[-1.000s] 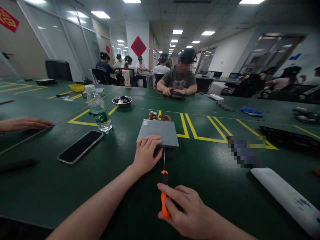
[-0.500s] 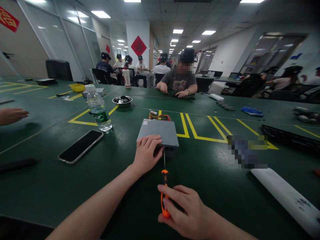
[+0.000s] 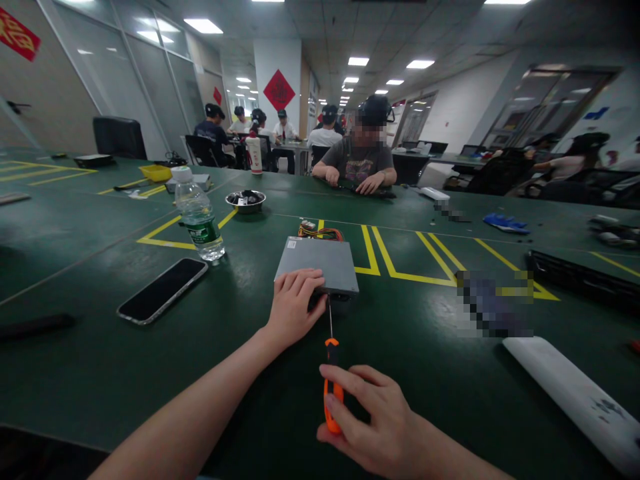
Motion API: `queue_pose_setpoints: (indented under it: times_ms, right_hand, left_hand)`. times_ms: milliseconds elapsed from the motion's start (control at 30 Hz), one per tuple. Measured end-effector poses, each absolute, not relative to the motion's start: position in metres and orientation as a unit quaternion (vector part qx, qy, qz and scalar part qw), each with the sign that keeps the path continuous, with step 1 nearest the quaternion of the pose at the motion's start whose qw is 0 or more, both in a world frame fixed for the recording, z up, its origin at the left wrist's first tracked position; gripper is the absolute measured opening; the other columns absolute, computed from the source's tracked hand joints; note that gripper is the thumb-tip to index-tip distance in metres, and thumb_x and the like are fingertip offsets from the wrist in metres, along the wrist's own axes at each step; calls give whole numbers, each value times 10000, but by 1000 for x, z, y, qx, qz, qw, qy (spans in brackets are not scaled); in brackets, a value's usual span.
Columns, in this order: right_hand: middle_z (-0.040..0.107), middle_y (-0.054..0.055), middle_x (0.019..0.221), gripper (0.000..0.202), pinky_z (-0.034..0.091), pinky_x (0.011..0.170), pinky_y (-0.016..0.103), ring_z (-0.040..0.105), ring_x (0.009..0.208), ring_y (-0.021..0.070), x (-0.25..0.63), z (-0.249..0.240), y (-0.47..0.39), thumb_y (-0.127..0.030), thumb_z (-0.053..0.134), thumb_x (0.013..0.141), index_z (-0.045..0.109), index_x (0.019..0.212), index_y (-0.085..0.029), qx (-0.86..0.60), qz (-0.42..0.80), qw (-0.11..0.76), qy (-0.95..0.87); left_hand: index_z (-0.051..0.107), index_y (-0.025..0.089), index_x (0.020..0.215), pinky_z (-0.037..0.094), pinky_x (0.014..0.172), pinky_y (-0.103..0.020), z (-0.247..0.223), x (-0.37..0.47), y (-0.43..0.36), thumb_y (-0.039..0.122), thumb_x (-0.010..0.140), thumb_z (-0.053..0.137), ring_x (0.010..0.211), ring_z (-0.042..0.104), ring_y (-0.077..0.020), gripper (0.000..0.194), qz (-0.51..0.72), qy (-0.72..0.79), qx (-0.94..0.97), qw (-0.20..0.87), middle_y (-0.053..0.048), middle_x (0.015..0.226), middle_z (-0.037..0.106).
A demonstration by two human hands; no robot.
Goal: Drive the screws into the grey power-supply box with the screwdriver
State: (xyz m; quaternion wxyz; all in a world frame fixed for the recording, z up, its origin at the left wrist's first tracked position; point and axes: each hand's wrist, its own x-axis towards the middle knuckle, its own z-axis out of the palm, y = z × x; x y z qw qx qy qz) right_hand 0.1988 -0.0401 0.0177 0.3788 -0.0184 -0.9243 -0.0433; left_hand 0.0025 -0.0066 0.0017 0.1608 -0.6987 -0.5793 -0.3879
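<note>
A flat grey metal box (image 3: 320, 263) lies on the green table (image 3: 100, 373), with coloured wires (image 3: 323, 233) coming out of its far end. My left hand (image 3: 295, 307) rests on the box's near left corner and holds it down. My right hand (image 3: 375, 420) grips the orange and black handle of a screwdriver (image 3: 331, 373). Its thin shaft points away from me, and its tip meets the box's near edge.
A black phone (image 3: 163, 290) and a water bottle (image 3: 199, 213) lie to the left, with a metal bowl (image 3: 245, 200) behind them. A white bar (image 3: 575, 393) lies at the right. A person (image 3: 360, 160) sits across the table; several others sit further back.
A person's hand at the far left edge has drawn back out of view. My right hand has shifted slightly on the screwdriver handle; my left hand and the box have not moved.
</note>
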Motion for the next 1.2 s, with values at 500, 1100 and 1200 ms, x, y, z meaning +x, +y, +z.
queue_pose_setpoints:
  times_ms: [500, 1100, 1200]
  right_hand:
    - [649, 152, 939, 168, 546, 682, 249, 658, 799, 159, 201, -1, -39, -249, 530, 849, 472, 955, -131, -60, 16, 413, -909]
    - [666, 116, 812, 214, 537, 616, 257, 634, 787, 166, 236, 21, -21, -132, 476, 773, 601, 929, -57, 6, -80, 403, -912]
    - [672, 110, 818, 223, 542, 621, 253, 635, 788, 160, 236, 23, -21, -134, 469, 780, 598, 951, -72, -7, -84, 399, -913]
  left_hand:
    - [521, 235, 988, 320, 886, -384, 4, 4, -7, 245, 800, 541, 1068, 516, -198, 189, -387, -583, -696, 161, -18, 1131, 614]
    - [509, 235, 1000, 323, 879, -381, 3, 1, -6, 259, 817, 532, 1067, 519, -198, 186, -376, -576, -707, 166, -27, 1134, 609]
    - [511, 238, 1000, 324, 879, -382, 2, 0, -5, 261, 813, 539, 1063, 520, -197, 190, -376, -577, -706, 164, -23, 1133, 609]
